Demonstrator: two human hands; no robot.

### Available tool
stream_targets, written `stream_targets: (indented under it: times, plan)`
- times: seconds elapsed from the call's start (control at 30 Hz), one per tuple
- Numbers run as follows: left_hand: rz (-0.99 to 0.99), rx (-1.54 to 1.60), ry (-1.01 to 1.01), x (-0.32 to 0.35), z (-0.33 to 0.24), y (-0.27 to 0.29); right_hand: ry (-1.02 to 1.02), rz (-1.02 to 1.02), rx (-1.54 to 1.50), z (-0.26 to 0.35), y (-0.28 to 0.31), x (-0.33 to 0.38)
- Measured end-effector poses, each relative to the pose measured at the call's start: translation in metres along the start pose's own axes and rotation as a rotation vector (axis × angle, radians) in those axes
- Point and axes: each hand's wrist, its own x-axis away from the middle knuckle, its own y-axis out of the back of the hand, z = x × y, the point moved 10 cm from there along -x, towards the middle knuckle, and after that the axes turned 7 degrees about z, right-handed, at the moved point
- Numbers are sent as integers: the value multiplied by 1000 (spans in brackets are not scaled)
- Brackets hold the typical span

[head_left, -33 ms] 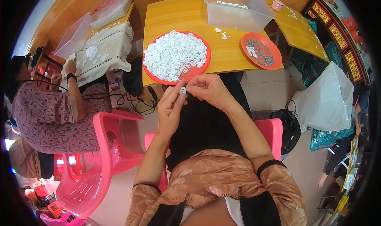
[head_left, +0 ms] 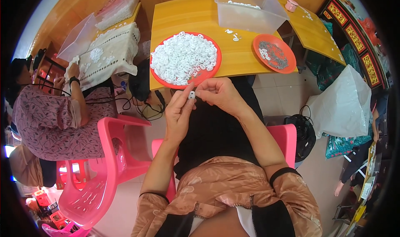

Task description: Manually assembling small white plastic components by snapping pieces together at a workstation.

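Between the thumb and fingers of my left hand (head_left: 178, 115) is a small white oval plastic piece (head_left: 191, 95) with dark holes. My right hand (head_left: 220, 96) meets it from the right, its thumb and forefinger pinched at the piece's edge; whatever lies in that pinch is too small to make out. Both hands are above my lap, just in front of the table's near edge. Just beyond them, a round red tray (head_left: 219, 62) is heaped with similar white pieces (head_left: 183, 56). Farther right, an orange-red plate (head_left: 259, 40) carries small grey metal parts (head_left: 276, 56) and a few white pieces.
A clear plastic bin (head_left: 250, 18) stands at the back of the yellow table (head_left: 175, 14), with loose white pieces before it. On the left, another person (head_left: 62, 116) works at a cloth-covered table (head_left: 121, 43) beside a pink chair (head_left: 108, 170). A white sack (head_left: 343, 101) is at right.
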Motion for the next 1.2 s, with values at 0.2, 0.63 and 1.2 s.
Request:
stream_targets:
  times: [0.2, 0.63, 1.2]
  plan:
    - [5, 14, -24, 1, 1, 2, 65, 8, 55, 10, -4, 2]
    - [-144, 540, 187, 2, 26, 2, 186, -199, 251, 37, -11, 15]
    - [-351, 543, 189, 6, 39, 29, 184, -222, 181, 15, -22, 11]
